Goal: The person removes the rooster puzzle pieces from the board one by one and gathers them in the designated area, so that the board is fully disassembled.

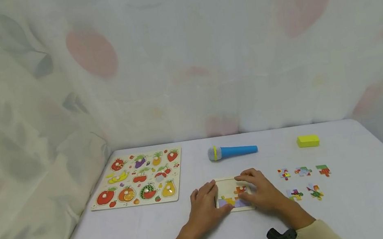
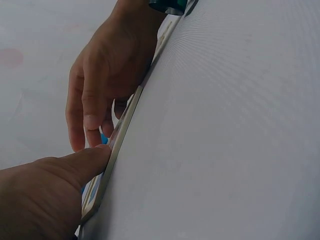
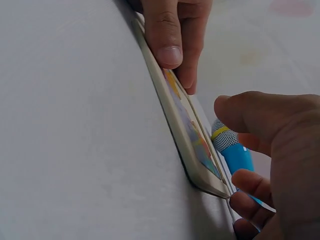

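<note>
A small jigsaw tray with a pale wooden rim lies in front of me, several pieces fitted along its near side and one orange piece farther up. My left hand rests at its left side, fingers along the left rim and thumb on the near rim. Over the right side hovers my right hand, thumb and index finger spread apart. In the right wrist view its thumb is off the tray, with nothing pinched. The left thumb lies on the rim there.
Several loose jigsaw pieces lie right of the tray. Behind it is a blue toy microphone, with a yellow block at the back right. A fruit peg board lies at the left. Curtain-like cloth hangs behind the table.
</note>
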